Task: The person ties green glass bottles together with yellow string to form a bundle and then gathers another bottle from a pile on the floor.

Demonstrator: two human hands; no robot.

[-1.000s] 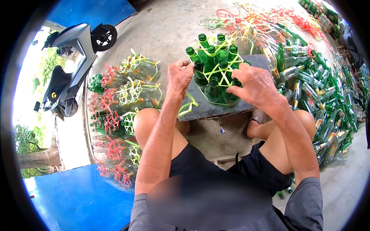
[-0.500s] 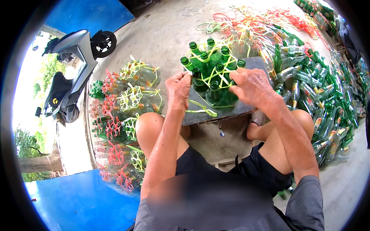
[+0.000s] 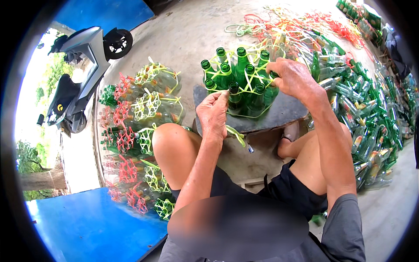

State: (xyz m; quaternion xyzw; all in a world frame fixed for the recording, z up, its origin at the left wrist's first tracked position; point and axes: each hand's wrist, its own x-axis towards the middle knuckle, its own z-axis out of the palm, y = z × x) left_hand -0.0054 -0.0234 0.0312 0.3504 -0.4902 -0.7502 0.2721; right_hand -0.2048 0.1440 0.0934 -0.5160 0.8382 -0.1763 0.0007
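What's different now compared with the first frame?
The green bottle bundle turned counterclockwise on the dark board and shifted slightly left. The left hand came nearer the person, the right hand went farther away; the loose strap end moved right. Both hands stay at the bundle. The scooter and bottle pile stayed put.

From where I stand, the low bench with a dark, worn slab top (image 3: 290, 112) sits on a pale grey, scuffed concrete floor (image 3: 183, 41) that stretches well beyond it. Far to the bench's left is a silver-and-black motor scooter (image 3: 99, 54), with a flat bright-blue panel (image 3: 107, 15) behind it. A broad, glossy blue surface (image 3: 98, 225) lies nearer than the bench, leftward. Past the scooter, strong white daylight washes over green foliage (image 3: 28, 157) and a thick brown tree trunk (image 3: 41, 180).
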